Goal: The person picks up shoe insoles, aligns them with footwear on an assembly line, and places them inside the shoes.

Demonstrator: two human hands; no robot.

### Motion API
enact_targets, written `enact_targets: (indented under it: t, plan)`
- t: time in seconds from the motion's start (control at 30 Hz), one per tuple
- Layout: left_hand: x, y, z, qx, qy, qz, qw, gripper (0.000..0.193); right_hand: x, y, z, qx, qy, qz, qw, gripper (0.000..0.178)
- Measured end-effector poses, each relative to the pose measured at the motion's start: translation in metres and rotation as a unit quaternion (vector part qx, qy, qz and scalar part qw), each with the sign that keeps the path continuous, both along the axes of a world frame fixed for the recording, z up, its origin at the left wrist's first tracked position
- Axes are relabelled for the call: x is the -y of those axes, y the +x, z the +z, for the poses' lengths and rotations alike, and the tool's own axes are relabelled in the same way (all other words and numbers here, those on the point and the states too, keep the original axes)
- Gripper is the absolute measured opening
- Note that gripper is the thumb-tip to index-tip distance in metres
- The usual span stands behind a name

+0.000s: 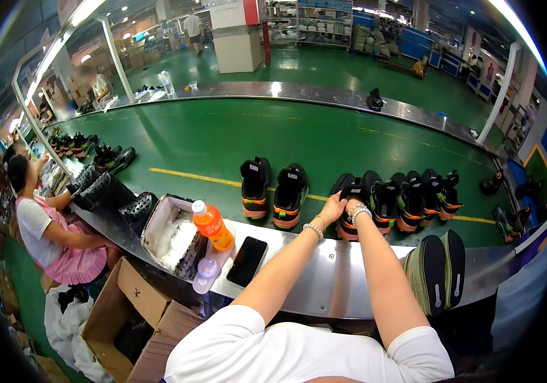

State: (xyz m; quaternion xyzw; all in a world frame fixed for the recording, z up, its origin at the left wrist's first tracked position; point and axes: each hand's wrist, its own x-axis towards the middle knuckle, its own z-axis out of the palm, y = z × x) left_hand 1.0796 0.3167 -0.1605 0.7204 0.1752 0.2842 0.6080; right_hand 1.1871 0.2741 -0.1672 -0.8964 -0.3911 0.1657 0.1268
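Observation:
Both of my arms reach forward over the metal bench edge to a black sneaker [346, 228] with an orange sole, standing on the green belt. My left hand [333, 208] and my right hand [354, 205] are close together at its top opening, fingers closed on the black upper. The fingertips are partly hidden by the shoe. Directly to its right stand several similar black sneakers [409, 207] with orange and green trim. On the left, apart from my hands, is another pair, one sneaker [255, 188] beside the other [291, 198].
On the bench [315, 281] lie a phone [247, 261], an orange drink bottle [213, 226], a purple-lidded cup [207, 268] and a box with white paper [174, 233]. Green-sided shoes [435, 271] rest sole-out at right. A person in pink [63, 242] sits at left near black boots [111, 198].

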Motion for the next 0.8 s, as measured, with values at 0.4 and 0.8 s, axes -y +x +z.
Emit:
enact_targets:
  t: [0.4,0.8]
  plan:
    - [0.047,-0.030,0.089,0.087,0.227,0.212,0.946,0.018,0.110,-0.077,0.102,0.021,0.303,0.025,0.952,0.022]
    - [-0.018,0.084,0.004,-0.447,0.287,-0.126,0.838,0.031,0.132,-0.118,0.077,0.050,0.368,-0.001,0.928,0.021]
